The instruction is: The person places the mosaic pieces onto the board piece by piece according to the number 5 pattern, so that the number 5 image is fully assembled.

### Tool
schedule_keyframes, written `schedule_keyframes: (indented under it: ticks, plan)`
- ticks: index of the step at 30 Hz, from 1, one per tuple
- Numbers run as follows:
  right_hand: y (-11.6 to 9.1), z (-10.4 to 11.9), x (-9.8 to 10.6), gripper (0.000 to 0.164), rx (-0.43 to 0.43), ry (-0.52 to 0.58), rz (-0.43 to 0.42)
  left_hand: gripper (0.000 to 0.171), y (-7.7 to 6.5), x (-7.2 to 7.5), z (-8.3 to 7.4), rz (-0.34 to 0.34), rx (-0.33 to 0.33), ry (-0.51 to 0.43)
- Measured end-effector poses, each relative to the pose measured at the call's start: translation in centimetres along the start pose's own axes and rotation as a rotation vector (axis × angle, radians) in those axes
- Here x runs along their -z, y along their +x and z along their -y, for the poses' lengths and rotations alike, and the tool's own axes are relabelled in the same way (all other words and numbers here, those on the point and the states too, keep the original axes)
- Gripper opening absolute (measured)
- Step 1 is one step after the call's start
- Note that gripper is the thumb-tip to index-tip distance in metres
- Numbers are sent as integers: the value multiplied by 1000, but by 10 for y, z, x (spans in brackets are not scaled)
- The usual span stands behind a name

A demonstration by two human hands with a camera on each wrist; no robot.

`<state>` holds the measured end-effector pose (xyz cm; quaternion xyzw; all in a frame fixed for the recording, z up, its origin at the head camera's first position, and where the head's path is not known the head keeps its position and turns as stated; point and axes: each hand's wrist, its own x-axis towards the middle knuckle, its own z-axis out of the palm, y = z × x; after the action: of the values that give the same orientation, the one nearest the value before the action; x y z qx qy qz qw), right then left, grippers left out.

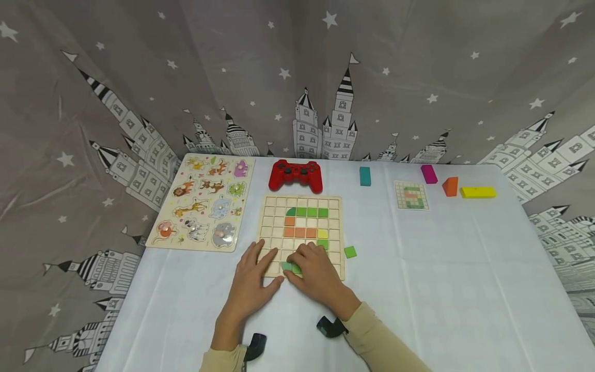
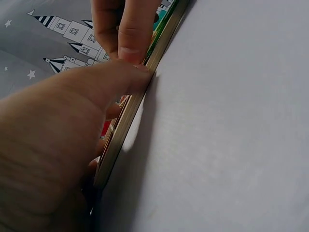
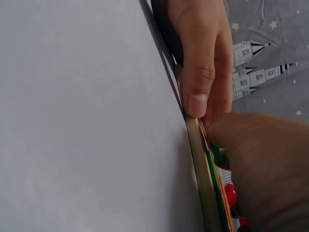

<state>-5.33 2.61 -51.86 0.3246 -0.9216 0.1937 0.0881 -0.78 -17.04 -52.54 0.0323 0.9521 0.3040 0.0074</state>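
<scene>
A square wooden grid board (image 1: 271, 206) lies on the table, with green, orange and yellow tiles set in a curving row of cells. My left hand (image 1: 251, 281) rests on its front left corner, fingers spread over the grid and thumb at the front edge (image 2: 123, 125). Over the front middle cells, my right hand (image 1: 318, 271) pinches a green tile (image 1: 296, 268) between thumb and fingers. A paler green rounded tile (image 1: 286, 266) shows beside it at the fingertips. The fingers hide part of the board there. One loose green square tile (image 1: 350, 251) lies just right of the board.
Left of the board lies an animal peg puzzle (image 1: 234, 222). Behind it sits a red game controller (image 1: 295, 175). Toward the back right are a pattern card (image 1: 411, 195), a teal block (image 1: 365, 176), a magenta block (image 1: 429, 174), an orange wedge (image 1: 450, 186) and a yellow block (image 1: 478, 192).
</scene>
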Motion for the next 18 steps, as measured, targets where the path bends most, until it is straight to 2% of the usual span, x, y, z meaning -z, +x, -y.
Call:
schedule_keyframes:
  ticks: [7,18]
  plan:
    - [0,4,-3,23,-25,-38,-2,66,0,1,-1,-9,-6,-29]
    - [0,13,-2,24,-87,-101,13,66,0,0,1,-22,-11,-21]
